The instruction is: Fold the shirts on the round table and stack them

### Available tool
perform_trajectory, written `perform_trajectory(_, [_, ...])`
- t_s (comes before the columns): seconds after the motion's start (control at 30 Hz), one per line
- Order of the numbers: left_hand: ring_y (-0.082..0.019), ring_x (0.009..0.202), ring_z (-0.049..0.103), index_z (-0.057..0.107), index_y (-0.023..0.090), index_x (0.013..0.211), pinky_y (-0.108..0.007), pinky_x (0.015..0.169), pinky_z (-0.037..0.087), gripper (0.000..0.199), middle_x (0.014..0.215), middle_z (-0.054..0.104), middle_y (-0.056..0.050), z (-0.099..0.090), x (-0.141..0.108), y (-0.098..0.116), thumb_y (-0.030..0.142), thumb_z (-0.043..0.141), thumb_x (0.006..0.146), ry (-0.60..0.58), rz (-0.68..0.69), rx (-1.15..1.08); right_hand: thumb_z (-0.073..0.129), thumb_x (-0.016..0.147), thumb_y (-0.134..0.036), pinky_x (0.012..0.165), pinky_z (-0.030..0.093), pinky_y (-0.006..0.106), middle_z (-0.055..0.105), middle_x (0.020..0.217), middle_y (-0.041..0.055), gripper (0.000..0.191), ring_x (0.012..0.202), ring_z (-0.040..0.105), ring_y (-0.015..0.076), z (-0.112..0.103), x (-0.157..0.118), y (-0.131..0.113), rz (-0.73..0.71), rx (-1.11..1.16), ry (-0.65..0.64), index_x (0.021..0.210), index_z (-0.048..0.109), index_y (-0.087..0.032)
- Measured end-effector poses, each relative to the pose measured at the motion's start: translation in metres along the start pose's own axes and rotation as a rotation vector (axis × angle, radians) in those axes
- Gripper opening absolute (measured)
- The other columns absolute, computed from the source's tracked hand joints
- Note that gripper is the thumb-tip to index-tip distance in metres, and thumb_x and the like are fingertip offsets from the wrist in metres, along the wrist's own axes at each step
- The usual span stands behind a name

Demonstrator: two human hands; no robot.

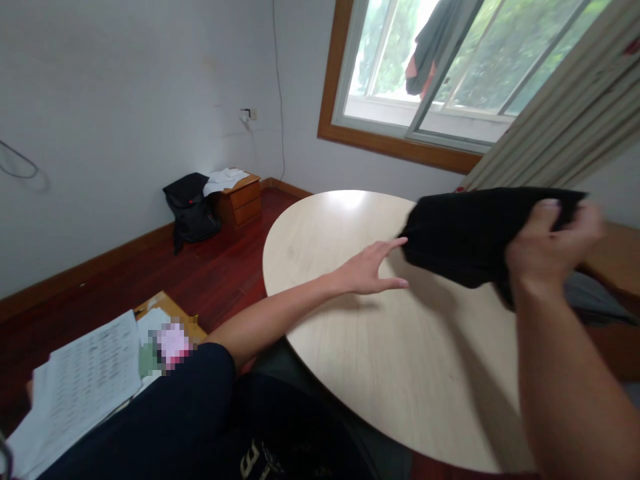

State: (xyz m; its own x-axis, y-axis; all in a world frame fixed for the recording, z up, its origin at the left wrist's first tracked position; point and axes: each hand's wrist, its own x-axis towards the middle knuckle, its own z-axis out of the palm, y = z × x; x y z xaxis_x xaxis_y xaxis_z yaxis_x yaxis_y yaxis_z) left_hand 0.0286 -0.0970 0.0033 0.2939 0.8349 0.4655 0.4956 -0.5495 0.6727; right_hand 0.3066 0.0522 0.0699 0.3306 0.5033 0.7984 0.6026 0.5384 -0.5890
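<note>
A piece of black cloth (465,230), perhaps a garment, is held up over the right part of the round table (320,247). Its far right end is gripped in my right hand (553,240), the thumb on top and the fingers blurred. From the left reaches my left hand (373,270), thumb and fingers spread apart. One of its fingertips meets the cloth's left edge in view; whether it touches, I cannot tell. The cloth's underside is hidden, and a shadow falls on the tabletop below.
Printed papers (95,367) lie on a wooden surface at lower left. A black backpack (193,207) stands by a small drawer cabinet (245,203) along the wall. Behind the table are a window (400,127) and a curtain (565,120). Grey fabric (600,300) shows at right.
</note>
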Motion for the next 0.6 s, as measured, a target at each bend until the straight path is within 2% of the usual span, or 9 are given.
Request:
perform_trajectory(0.07, [-0.036, 0.142, 0.037, 0.032, 0.024, 0.158, -0.054, 0.112, 0.036, 0.102, 0.159, 0.037, -0.017, 0.014, 0.027, -0.017, 0.043, 0.084, 0.072, 0.026, -0.004, 0.226, 0.060, 0.093, -0.053, 0.084, 0.048, 0.043, 0.063, 0.087, 0.0073, 0.039, 0.085, 0.060, 0.0212, 0.015, -0.030, -0.006, 0.103, 0.058, -0.084, 0.085, 0.064, -0.015])
perform_trajectory(0.1, [-0.038, 0.145, 0.033, 0.033, 0.024, 0.158, -0.057, 0.114, 0.032, 0.102, 0.161, 0.034, -0.017, 0.021, 0.034, -0.026, 0.038, 0.084, 0.071, 0.025, -0.020, 0.317, 0.060, 0.090, -0.056, 0.080, 0.049, 0.040, 0.060, 0.077, 0.0037, 0.042, 0.078, 0.057, 0.0192, 0.023, -0.048, -0.006, 0.211, 0.096, -0.114, 0.076, 0.059, -0.016])
perform_trajectory(0.13, [-0.038, 0.144, 0.034, 0.038, 0.023, 0.155, -0.058, 0.114, 0.032, 0.095, 0.159, 0.037, -0.016, 0.027, 0.038, -0.037, 0.031, 0.082, 0.072, 0.012, -0.041, 0.378, 0.060, 0.087, -0.058, 0.076, 0.049, 0.037, 0.057, 0.071, 0.0011, 0.044, 0.073, 0.056, 0.0180, 0.029, -0.066, -0.003, 0.335, 0.144, -0.133, 0.072, 0.056, -0.018])
perform_trajectory(0.2, [-0.033, 0.135, 0.046, 0.057, 0.020, 0.141, -0.053, 0.112, 0.036, 0.066, 0.146, 0.055, -0.014, 0.035, 0.039, -0.056, 0.013, 0.069, 0.077, -0.032, -0.084, 0.406, 0.059, 0.083, -0.061, 0.069, 0.051, 0.034, 0.057, 0.068, -0.0004, 0.043, 0.071, 0.057, 0.0182, 0.038, -0.099, 0.012, 0.581, 0.265, -0.173, 0.074, 0.055, -0.019])
perform_trajectory(0.27, [-0.029, 0.125, 0.056, 0.069, 0.019, 0.122, -0.046, 0.108, 0.041, 0.048, 0.131, 0.067, -0.011, 0.037, 0.036, -0.072, 0.005, 0.059, 0.077, -0.085, -0.091, 0.367, 0.063, 0.078, -0.061, 0.068, 0.054, 0.032, 0.061, 0.072, 0.0006, 0.041, 0.074, 0.061, 0.0196, 0.041, -0.123, 0.033, 0.707, 0.343, -0.209, 0.078, 0.056, -0.020])
perform_trajectory(0.37, [-0.027, 0.116, 0.060, 0.074, 0.021, 0.108, -0.042, 0.104, 0.045, 0.039, 0.119, 0.072, -0.009, 0.032, 0.034, -0.083, 0.006, 0.057, 0.076, -0.050, -0.094, 0.295, 0.066, 0.076, -0.056, 0.075, 0.058, 0.034, 0.068, 0.083, 0.0032, 0.037, 0.084, 0.067, 0.0215, 0.035, -0.135, 0.062, 0.765, 0.473, -0.327, 0.089, 0.060, -0.022])
perform_trajectory(0.43, [-0.027, 0.109, 0.063, 0.075, 0.022, 0.104, -0.041, 0.101, 0.047, 0.036, 0.111, 0.074, -0.008, 0.029, 0.034, -0.082, 0.008, 0.058, 0.076, 0.000, -0.134, 0.247, 0.065, 0.075, -0.049, 0.082, 0.059, 0.036, 0.072, 0.094, 0.0043, 0.036, 0.091, 0.070, 0.0223, 0.029, -0.132, 0.070, 0.784, 0.585, -0.415, 0.100, 0.062, -0.023])
perform_trajectory(0.53, [-0.028, 0.098, 0.066, 0.076, 0.024, 0.094, -0.040, 0.095, 0.049, 0.025, 0.095, 0.075, -0.008, 0.025, 0.036, -0.076, 0.012, 0.063, 0.076, 0.085, -0.216, 0.136, 0.063, 0.066, -0.033, 0.088, 0.059, 0.038, 0.074, 0.107, 0.0040, 0.050, 0.099, 0.071, 0.0235, 0.021, -0.129, 0.067, 0.797, 0.726, -0.540, 0.116, 0.063, -0.024])
perform_trajectory(0.6, [-0.028, 0.092, 0.068, 0.075, 0.023, 0.083, -0.038, 0.090, 0.051, 0.014, 0.087, 0.074, -0.007, 0.024, 0.037, -0.070, 0.016, 0.067, 0.075, 0.157, -0.280, -0.021, 0.062, 0.060, -0.027, 0.090, 0.058, 0.038, 0.074, 0.112, 0.0029, 0.064, 0.102, 0.071, 0.0241, 0.017, -0.129, 0.060, 0.788, 0.781, -0.593, 0.124, 0.062, -0.026])
